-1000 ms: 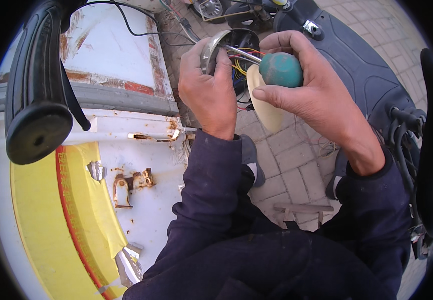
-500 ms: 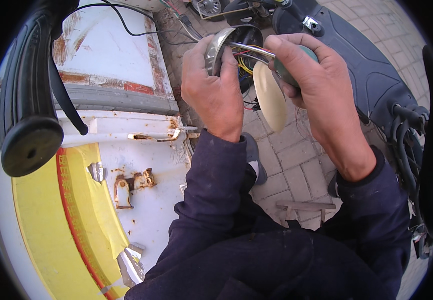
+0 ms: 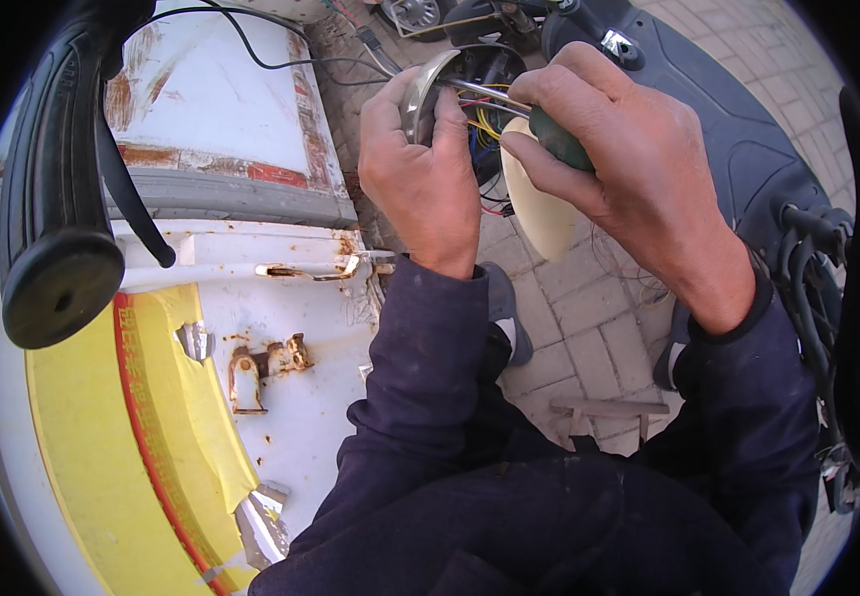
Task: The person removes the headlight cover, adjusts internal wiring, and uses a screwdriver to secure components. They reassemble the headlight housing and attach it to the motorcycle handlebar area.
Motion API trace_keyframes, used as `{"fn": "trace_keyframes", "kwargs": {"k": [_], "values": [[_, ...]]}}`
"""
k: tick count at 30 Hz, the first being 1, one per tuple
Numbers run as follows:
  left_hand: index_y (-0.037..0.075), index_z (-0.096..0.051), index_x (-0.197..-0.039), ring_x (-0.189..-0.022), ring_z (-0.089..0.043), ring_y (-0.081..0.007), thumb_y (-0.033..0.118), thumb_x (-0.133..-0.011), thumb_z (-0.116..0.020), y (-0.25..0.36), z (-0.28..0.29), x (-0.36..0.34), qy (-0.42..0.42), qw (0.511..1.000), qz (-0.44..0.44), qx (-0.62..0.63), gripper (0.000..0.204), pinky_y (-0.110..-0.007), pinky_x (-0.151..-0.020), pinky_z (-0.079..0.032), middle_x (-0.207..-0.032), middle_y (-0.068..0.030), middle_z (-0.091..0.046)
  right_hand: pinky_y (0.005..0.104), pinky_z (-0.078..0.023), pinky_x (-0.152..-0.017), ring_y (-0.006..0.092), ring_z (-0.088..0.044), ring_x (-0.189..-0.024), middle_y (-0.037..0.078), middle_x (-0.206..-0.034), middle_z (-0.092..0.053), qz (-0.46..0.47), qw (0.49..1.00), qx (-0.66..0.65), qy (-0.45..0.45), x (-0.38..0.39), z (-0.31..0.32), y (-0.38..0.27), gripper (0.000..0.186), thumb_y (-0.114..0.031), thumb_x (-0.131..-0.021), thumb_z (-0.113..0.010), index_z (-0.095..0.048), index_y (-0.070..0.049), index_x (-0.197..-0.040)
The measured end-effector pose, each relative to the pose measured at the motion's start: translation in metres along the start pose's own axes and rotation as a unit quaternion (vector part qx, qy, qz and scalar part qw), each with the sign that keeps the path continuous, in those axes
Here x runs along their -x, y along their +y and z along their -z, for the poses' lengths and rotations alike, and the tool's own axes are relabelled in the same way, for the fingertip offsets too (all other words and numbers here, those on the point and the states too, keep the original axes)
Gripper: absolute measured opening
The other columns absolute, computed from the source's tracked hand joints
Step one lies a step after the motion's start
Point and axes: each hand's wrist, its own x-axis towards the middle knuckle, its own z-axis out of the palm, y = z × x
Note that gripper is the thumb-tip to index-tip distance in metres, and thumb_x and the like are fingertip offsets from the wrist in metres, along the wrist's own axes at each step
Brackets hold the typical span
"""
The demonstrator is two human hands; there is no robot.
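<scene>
My left hand is closed around a shallow, curved part with a shiny, clear-looking rim; its exact kind I cannot make out. In my right hand is a screwdriver with a dark green handle. The screwdriver's metal shaft points left, and its tip reaches the inner side of the curved part; the exact contact is hidden. Below the right fingers hangs a cream-coloured, oval shell. Red, yellow and blue wires run behind the shaft, between the two hands.
At left, a black rubber handlebar grip with a lever stands over a white, rusty metal body bearing yellow sheeting. Dark scooter panels lie at upper right. A small wooden stool sits on the paving between my feet.
My right hand has rolled over the screwdriver handle, its back now turned up more, and shifted slightly. My left hand and the curved part stay nearly in place.
</scene>
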Motion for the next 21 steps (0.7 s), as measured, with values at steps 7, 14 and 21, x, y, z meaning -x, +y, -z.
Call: {"fn": "trace_keyframes", "kwargs": {"k": [7,14,21], "values": [[0.000,-0.072,-0.113,-0.092,-0.071,-0.0289,0.005,-0.089,-0.077,-0.001,-0.002,0.002,0.015,0.997,-0.055,-0.059,0.024,-0.037,-0.083,-0.057,-0.103,-0.0124,-0.072,0.0296,-0.046,-0.055,0.0113,-0.059,-0.060,0.002,-0.073,-0.061,-0.456,0.728,-0.512,0.018,-0.003,-0.001,-0.009,0.030,-0.030,-0.098,-0.072,-0.070,-0.001,-0.092],[0.000,-0.072,-0.115,-0.095,-0.072,-0.0250,0.004,-0.091,-0.076,-0.004,0.001,-0.003,0.009,1.000,0.016,-0.007,0.025,-0.036,-0.085,-0.057,-0.109,-0.0117,-0.073,0.0225,-0.045,-0.056,0.0093,-0.058,-0.068,0.005,-0.098,-0.065,-0.311,0.836,-0.448,-0.066,-0.003,0.006,-0.008,0.046,-0.028,-0.096,-0.079,-0.062,-0.002,-0.130],[0.000,-0.072,-0.116,-0.094,-0.072,-0.0235,0.004,-0.092,-0.076,-0.001,-0.003,0.000,-0.007,1.000,-0.001,-0.003,0.025,-0.036,-0.086,-0.057,-0.107,-0.0111,-0.073,0.0305,-0.054,-0.072,0.0203,-0.066,-0.076,0.004,-0.104,-0.065,0.050,0.997,0.046,0.028,0.000,-0.001,0.007,0.033,-0.015,-0.088,-0.081,-0.069,-0.005,-0.116]]}}
